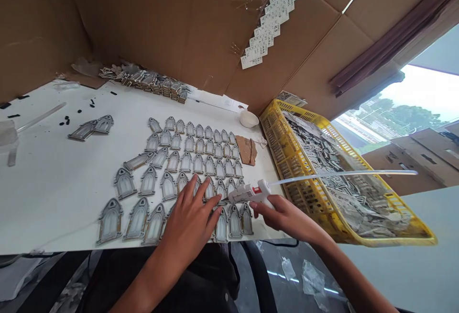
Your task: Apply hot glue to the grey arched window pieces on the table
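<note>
Rows of small grey arched window-shaped pieces [154,224] lie on the white table [53,193]. My right hand [287,217] is closed around the handle of a white hot glue gun [247,192], whose nozzle points left over the pieces near the front right of the rows. A long translucent glue stick [344,174] sticks out of the gun's back end. My left hand [191,217] rests with its fingers apart over the front rows, hiding several pieces. Its fingertips are close to the nozzle; whether they press on a piece I cannot tell.
On the right stands a yellow plastic basket [287,152] of loose grey parts. Beside it are a small white bowl [248,119] and a cardboard scrap [246,150]. Stacked pieces [154,83] line the back cardboard wall [161,26]. Two pieces [91,126] lie far left.
</note>
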Action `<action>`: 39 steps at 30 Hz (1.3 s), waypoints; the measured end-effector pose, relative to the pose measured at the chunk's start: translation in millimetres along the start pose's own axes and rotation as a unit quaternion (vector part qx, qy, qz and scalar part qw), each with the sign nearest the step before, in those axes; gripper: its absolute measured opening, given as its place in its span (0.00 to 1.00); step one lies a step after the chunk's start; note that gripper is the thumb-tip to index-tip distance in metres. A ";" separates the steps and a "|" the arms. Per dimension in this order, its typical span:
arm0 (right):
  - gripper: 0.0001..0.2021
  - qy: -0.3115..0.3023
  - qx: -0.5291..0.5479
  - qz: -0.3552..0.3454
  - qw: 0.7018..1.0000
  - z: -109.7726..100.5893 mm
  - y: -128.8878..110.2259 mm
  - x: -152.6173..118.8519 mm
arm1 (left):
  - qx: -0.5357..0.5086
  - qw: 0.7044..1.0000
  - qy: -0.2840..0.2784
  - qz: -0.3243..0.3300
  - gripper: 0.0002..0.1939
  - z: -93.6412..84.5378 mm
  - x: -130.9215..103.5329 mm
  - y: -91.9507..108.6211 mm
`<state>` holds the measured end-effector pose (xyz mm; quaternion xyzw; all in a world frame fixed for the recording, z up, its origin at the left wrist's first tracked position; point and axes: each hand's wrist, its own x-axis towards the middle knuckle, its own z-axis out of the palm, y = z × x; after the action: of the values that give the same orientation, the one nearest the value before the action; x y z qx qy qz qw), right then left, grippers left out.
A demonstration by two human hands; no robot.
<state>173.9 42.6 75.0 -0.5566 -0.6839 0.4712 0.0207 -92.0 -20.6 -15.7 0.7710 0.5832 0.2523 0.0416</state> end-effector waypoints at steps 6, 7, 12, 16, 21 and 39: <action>0.30 0.031 -0.084 -0.006 0.996 -1.7 -10.9 -2.8 | 0.003 1.000 -0.001 -0.001 0.17 0.0 -0.2 -0.4; 0.30 0.031 -0.097 -0.003 0.995 -2.9 -12.3 -2.9 | 0.003 1.000 -0.003 0.000 0.17 0.3 -0.5 -0.7; 0.32 0.021 -0.180 0.017 0.983 -12.6 -23.1 -2.0 | -0.005 1.000 -0.003 -0.002 0.18 3.0 -1.8 -2.4; 0.30 0.034 -0.277 -0.010 0.960 -16.9 -41.4 -1.9 | -0.003 1.000 0.006 0.000 0.18 4.2 -2.3 -2.1; 0.26 0.022 -0.384 -0.041 0.922 -15.0 -66.5 -3.6 | 0.000 1.000 0.003 -0.003 0.17 1.2 -1.5 -0.4; 0.30 0.151 -0.145 -0.065 0.976 15.9 -23.8 12.5 | 0.033 0.999 0.022 -0.019 0.21 3.0 -11.7 -14.4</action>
<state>142.7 44.0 75.8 -0.5729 -0.7685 0.2752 0.0738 -105.7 -26.1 -27.5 0.7552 0.6064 0.2490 0.0076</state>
